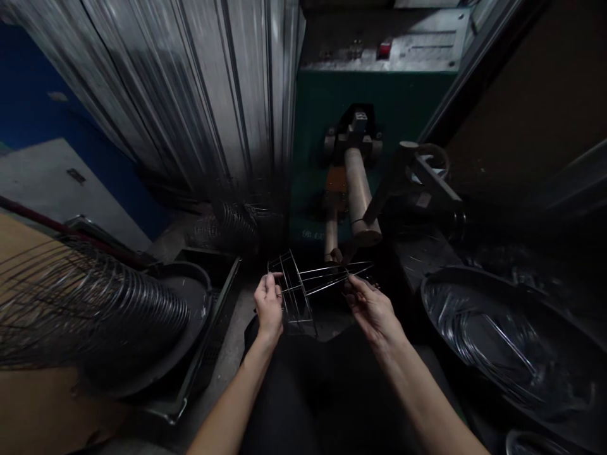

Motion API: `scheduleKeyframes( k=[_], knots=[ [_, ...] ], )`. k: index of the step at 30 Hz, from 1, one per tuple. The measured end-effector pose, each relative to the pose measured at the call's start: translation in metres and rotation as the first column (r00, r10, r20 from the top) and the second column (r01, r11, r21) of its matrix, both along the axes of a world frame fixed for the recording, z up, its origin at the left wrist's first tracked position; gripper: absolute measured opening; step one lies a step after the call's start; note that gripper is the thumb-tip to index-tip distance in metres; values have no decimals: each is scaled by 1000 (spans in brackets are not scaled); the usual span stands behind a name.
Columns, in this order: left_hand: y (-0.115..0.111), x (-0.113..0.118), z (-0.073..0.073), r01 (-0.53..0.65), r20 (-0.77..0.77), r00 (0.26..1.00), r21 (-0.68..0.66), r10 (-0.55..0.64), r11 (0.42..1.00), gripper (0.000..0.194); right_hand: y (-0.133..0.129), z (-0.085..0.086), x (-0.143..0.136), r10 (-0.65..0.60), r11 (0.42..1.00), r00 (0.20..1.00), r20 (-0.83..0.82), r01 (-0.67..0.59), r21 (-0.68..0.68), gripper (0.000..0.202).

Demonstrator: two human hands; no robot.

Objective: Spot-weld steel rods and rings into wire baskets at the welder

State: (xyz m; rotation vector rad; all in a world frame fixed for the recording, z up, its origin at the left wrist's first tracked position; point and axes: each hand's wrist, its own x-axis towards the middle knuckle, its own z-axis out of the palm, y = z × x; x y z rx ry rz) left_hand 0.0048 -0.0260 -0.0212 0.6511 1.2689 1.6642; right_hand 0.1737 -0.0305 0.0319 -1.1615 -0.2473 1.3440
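Between my hands, in front of my lap, is a wire frame (303, 285) made of thin metal rods, with a grid-like end on the left and long wires running right. My left hand (269, 302) pinches the edge of its grid end. Closed near the wires' right end is my right hand (372, 303), its thumb and forefinger gripping a thin wire that appears to belong to the frame. Just beyond the frame, a machine's lower electrode arm (331, 230) and thick upper cylinder (363, 196) point towards me.
A stack of wire rings (118, 297) leans in a black basin (202, 278) at left. To the right, a dark tub (434, 278) holds loose metal wires (488, 347). The green machine body (308, 126) and corrugated metal sheeting (237, 76) stand ahead.
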Motion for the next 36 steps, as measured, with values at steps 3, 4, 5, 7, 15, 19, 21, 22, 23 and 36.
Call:
scheduleKeyframes(
  k=[3,4,5,7,15,19,21,22,23,36],
  knots=[
    [2,-2,6,10,11,1000,0,-10,1000,46,3,3,-2,-15,1000,998,-65,13,-23,22],
    [2,-2,8,16,21,1000,-4,-16,1000,47,4,4,-2,-18,999,997,-78,15,-34,21],
    [1,-2,10,20,34,999,-11,-20,1000,47,5,6,-3,-19,999,996,-87,15,-42,20],
    [0,-2,13,20,65,998,-22,-18,1000,46,4,8,-3,-11,999,996,-87,7,-46,18],
    [6,-1,17,12,119,993,-31,-8,999,43,-15,-3,12,-24,998,998,-63,21,-56,23],
    [15,-3,17,-14,144,989,-8,15,1000,43,-22,-9,23,-23,998,1000,-20,22,-58,27],
    [18,-3,17,-12,139,990,-2,12,1000,42,-27,-7,24,-3,999,1000,13,3,-52,30],
    [19,-3,17,-12,131,991,3,12,1000,42,-30,-4,24,22,999,999,47,-20,-43,32],
    [20,-3,17,-11,121,993,8,10,1000,41,-35,-1,22,62,998,993,99,-59,-30,33],
    [-70,0,-26,277,-343,908,63,-240,959,24,-30,26,1,344,852,551,761,-523,-7,14]
  ],
)
